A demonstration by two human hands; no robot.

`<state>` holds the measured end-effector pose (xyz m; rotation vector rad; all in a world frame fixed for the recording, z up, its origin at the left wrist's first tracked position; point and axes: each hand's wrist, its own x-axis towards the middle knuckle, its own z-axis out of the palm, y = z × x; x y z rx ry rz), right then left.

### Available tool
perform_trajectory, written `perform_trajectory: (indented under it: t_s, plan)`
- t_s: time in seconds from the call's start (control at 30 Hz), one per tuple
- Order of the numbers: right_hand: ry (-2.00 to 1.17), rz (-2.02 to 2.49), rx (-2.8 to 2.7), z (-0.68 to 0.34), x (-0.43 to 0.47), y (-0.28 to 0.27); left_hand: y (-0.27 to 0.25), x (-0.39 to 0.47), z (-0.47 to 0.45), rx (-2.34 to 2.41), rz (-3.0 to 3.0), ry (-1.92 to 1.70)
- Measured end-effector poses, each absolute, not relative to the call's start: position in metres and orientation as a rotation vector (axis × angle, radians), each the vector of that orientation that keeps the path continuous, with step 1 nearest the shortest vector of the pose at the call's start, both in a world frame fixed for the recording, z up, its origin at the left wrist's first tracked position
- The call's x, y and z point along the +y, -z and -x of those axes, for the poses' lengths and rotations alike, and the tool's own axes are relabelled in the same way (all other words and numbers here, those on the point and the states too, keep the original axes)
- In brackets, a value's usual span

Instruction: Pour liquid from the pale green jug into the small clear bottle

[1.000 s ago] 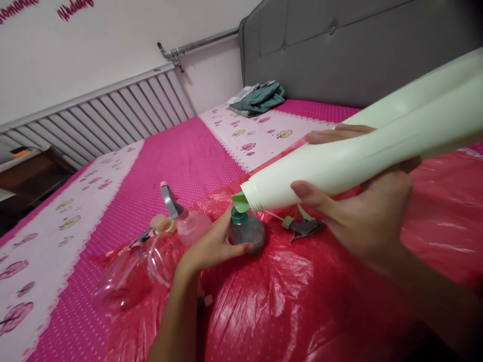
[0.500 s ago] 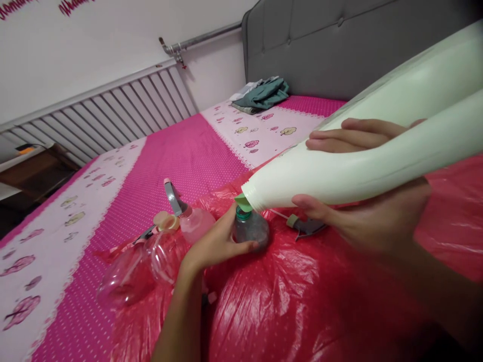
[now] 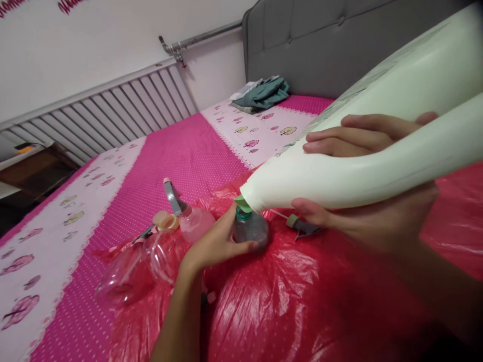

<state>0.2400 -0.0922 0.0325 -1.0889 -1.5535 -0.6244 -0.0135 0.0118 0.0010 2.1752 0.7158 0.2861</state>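
You gripped the pale jug (image 3: 324,186) with your right hand (image 3: 388,218), its fingers running through the gap behind the handle and its thumb pressed to the underside near the mouth. Its body bore dark printing along the far side, too steeply slanted for you to read. The jug tilted down to the left, its threaded mouth just above the grey bottle (image 3: 252,232); a green piece (image 3: 242,203) showed between that mouth and the bottle's green neck (whether any liquid ran, I could not tell).

Your left hand (image 3: 213,244) was wrapped about the grey bottle, thumb along its near side, steadying it upright near the far edge of the red sheet (image 3: 264,301).

Just right of the bottle, a loose sprayer (image 3: 305,225) lay on the sheet, partly behind your thumb. To the left stood the pink bottle (image 3: 196,224), topped by a grey trigger, and beside it a yellowish piece (image 3: 166,220). Clear bottles (image 3: 126,276) lay by the sheet's left edge.

At the bed's (image 3: 177,146) far edge, folded clothes (image 3: 264,94) rested near the headboard (image 3: 302,55). On the wall (image 3: 94,45), red lettering (image 3: 70,5) was cut off at the top, so its words could not be read whole.
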Motion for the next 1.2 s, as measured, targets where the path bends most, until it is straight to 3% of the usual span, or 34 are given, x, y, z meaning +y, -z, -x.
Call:
perform_trajectory:
  t_s: [1.2]
  plan:
    - [0.779,1.179,-1.623,-0.2433,-0.0971,-0.0365,-0.0007,0.0127,0.0133,0.709,-2.185,-0.296]
